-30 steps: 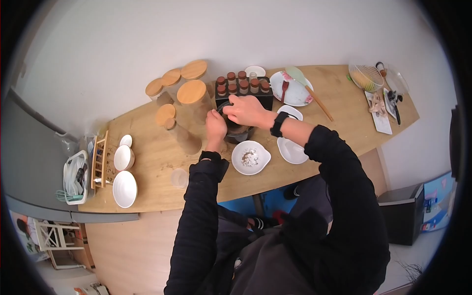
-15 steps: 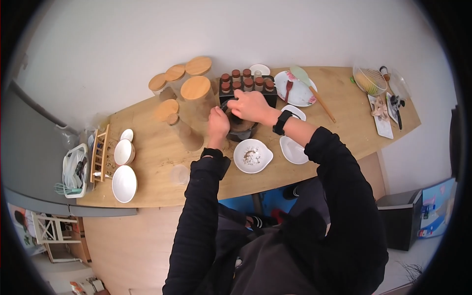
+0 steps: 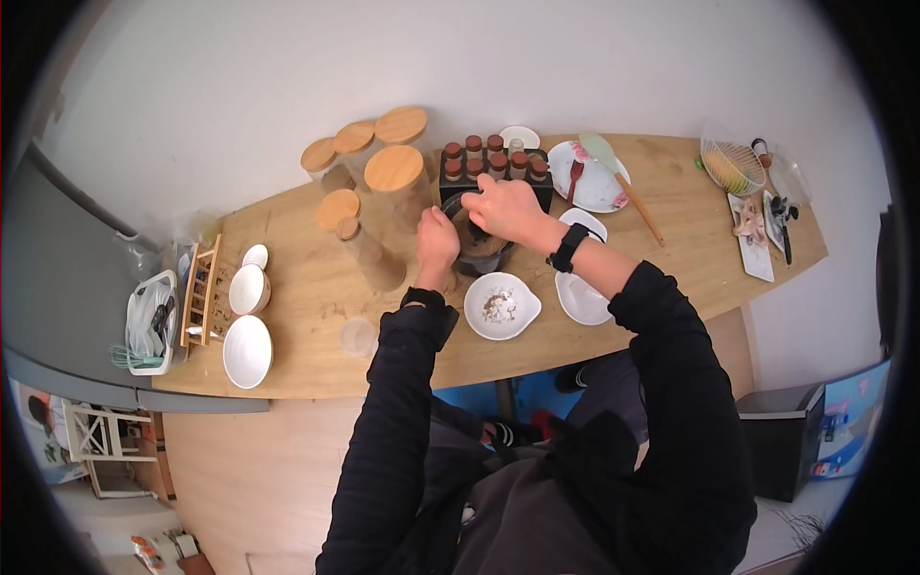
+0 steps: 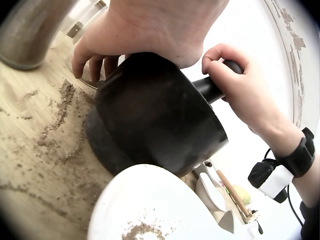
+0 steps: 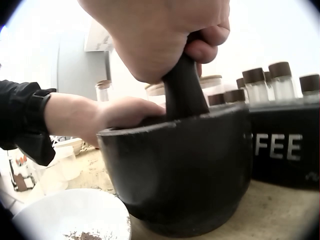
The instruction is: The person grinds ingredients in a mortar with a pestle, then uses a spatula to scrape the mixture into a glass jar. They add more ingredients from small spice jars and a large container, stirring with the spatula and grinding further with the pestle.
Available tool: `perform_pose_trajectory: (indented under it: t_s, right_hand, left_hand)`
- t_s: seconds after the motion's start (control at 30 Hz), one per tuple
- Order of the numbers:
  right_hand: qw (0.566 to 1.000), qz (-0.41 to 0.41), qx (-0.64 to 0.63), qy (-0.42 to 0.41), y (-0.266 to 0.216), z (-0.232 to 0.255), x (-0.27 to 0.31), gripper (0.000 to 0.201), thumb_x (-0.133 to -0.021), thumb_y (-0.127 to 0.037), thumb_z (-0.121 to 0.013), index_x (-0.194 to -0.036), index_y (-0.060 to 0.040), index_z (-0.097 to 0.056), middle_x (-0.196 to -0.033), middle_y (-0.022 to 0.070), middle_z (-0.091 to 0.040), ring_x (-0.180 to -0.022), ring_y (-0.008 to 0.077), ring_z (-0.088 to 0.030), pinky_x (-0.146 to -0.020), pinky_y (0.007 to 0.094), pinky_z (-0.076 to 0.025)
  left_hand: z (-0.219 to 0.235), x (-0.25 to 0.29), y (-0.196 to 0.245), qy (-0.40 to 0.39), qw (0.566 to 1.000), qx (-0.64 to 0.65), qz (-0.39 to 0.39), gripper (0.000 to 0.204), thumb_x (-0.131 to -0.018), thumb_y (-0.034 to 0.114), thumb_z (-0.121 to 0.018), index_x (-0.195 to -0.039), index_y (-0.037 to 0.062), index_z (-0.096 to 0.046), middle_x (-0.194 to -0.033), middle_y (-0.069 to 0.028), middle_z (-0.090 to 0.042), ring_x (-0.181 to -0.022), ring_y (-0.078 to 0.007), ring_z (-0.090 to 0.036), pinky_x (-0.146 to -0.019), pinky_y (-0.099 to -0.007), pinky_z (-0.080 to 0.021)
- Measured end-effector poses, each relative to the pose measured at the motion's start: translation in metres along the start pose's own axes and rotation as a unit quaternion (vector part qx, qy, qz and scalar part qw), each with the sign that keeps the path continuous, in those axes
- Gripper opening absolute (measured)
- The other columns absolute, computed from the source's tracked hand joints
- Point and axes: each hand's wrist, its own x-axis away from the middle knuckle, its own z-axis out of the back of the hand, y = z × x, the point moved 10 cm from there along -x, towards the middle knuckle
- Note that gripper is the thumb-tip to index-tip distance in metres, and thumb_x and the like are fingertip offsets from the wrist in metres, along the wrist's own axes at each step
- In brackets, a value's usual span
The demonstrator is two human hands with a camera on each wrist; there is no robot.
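Observation:
A black mortar (image 5: 175,175) stands on the wooden table. Its black pestle (image 5: 184,90) is held upright by my right hand (image 5: 170,35), fingers curled round the top; the lower end is hidden inside the mortar. Against the mortar's left rim lies my left hand (image 3: 437,241), and in the left wrist view its fingers (image 4: 96,65) hang down past the side. Brown ground matter shows within the mortar in the head view. In front of it sits a white spouted bowl (image 3: 501,307) with white and brown powder.
Behind the mortar is a black rack (image 5: 285,142) of brown-capped jars. Wooden-lidded canisters (image 3: 396,171) stand to the left, beside a cork-topped bottle (image 3: 369,259). White dishes (image 3: 583,299) lie right, a floral plate (image 3: 599,182) beyond. White bowls (image 3: 248,352) are far left.
The head view has shifted, so the table items appear slightly further right. My left hand stays at the mortar and my right hand still grips the pestle.

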Motion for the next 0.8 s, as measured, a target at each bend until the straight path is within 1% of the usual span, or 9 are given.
perform_pose_trajectory:
  t_s: [0.07,0.17,0.3,0.4,0.47,0.63,0.67,0.73,0.8]
  right_hand:
    - [1.0,-0.011,-0.011,-0.02,0.0,-0.003,0.003,0.005,-0.075,-0.021,-0.063,-0.075,-0.0166,-0.061,-0.077,0.0086,-0.053,-0.054,0.0246,-0.057,-0.044,0.0374,-0.043]
    - [0.996,-0.038,-0.079,0.034,0.002,-0.005,-0.002,0.005,-0.074,-0.02,-0.063,-0.075,-0.0161,-0.061,-0.076,0.0087,-0.053,-0.052,0.0255,-0.056,-0.044,0.038,-0.043]
    - [0.999,0.02,-0.029,0.028,-0.002,-0.002,-0.011,0.007,-0.073,-0.02,-0.064,-0.075,-0.0135,-0.061,-0.074,0.012,-0.054,-0.054,0.0262,-0.058,-0.046,0.0384,-0.045]
    - [0.999,-0.013,0.002,-0.035,0.002,-0.004,-0.009,0.004,-0.075,-0.019,-0.063,-0.076,-0.0151,-0.062,-0.075,0.0098,-0.053,-0.056,0.0255,-0.059,-0.047,0.0381,-0.045]
    - [0.999,-0.023,-0.02,-0.032,0.0,-0.007,-0.007,0.004,-0.075,-0.019,-0.063,-0.076,-0.0149,-0.062,-0.075,0.0104,-0.053,-0.057,0.0258,-0.059,-0.047,0.0381,-0.045]
    - [0.998,-0.053,-0.037,0.006,0.004,-0.009,-0.008,0.006,-0.077,-0.021,-0.062,-0.079,-0.0151,-0.062,-0.075,0.0094,-0.053,-0.06,0.0255,-0.06,-0.05,0.038,-0.046]
    - [0.998,-0.055,-0.038,-0.001,0.005,-0.01,-0.008,0.006,-0.077,-0.021,-0.062,-0.079,-0.0153,-0.062,-0.075,0.0089,-0.053,-0.06,0.0253,-0.06,-0.051,0.038,-0.046]
    - [0.997,-0.061,-0.041,-0.015,0.008,-0.008,-0.008,0.006,-0.077,-0.021,-0.062,-0.08,-0.0155,-0.062,-0.076,0.008,-0.053,-0.061,0.0249,-0.06,-0.051,0.0379,-0.047]
    - [0.996,-0.078,-0.042,0.013,0.013,0.003,-0.009,0.005,-0.078,-0.02,-0.062,-0.08,-0.0156,-0.062,-0.077,0.0076,-0.054,-0.062,0.0249,-0.06,-0.051,0.0378,-0.047]
  left_hand:
    - [-0.002,0.0,0.0,0.006,1.0,0.03,-0.006,0.045,-0.098,0.035,-0.027,-0.114,0.0025,-0.053,-0.113,-0.0239,-0.058,-0.105,-0.0422,-0.055,-0.088,-0.0495,-0.043]
    - [0.003,0.007,0.006,-0.002,1.0,0.006,0.012,0.045,-0.098,0.035,-0.026,-0.114,0.0023,-0.053,-0.113,-0.0243,-0.058,-0.105,-0.0426,-0.054,-0.088,-0.0494,-0.043]
    - [0.001,0.003,0.003,0.002,1.0,0.004,-0.003,0.046,-0.098,0.035,-0.026,-0.115,0.0022,-0.052,-0.113,-0.0248,-0.058,-0.105,-0.043,-0.054,-0.088,-0.0492,-0.043]
    - [-0.001,0.002,0.002,-0.01,1.0,0.027,-0.006,0.046,-0.098,0.035,-0.026,-0.117,0.0014,-0.052,-0.115,-0.0255,-0.057,-0.107,-0.0431,-0.053,-0.09,-0.0486,-0.042]
    - [-0.001,0.002,0.002,-0.021,0.999,0.046,-0.004,0.047,-0.098,0.035,-0.026,-0.118,0.0005,-0.051,-0.116,-0.0262,-0.057,-0.108,-0.043,-0.053,-0.091,-0.0476,-0.042]
    - [-0.004,-0.002,-0.001,-0.022,0.991,0.13,-0.038,0.047,-0.098,0.035,-0.028,-0.121,-0.0008,-0.05,-0.116,-0.0264,-0.057,-0.111,-0.0405,-0.052,-0.094,-0.0435,-0.04]
    - [-0.005,-0.002,-0.001,-0.027,0.988,0.145,-0.042,0.047,-0.098,0.035,-0.028,-0.121,-0.0009,-0.05,-0.116,-0.0262,-0.057,-0.112,-0.04,-0.052,-0.094,-0.0427,-0.04]
    - [-0.008,-0.005,-0.005,-0.047,0.987,0.152,-0.025,0.048,-0.098,0.035,-0.028,-0.122,-0.0009,-0.049,-0.117,-0.0258,-0.056,-0.113,-0.0396,-0.051,-0.095,-0.0419,-0.039]
    - [-0.012,-0.008,-0.009,-0.07,0.985,0.16,-0.013,0.049,-0.098,0.036,-0.028,-0.123,-0.0009,-0.049,-0.119,-0.0257,-0.056,-0.115,-0.0394,-0.051,-0.096,-0.0415,-0.039]
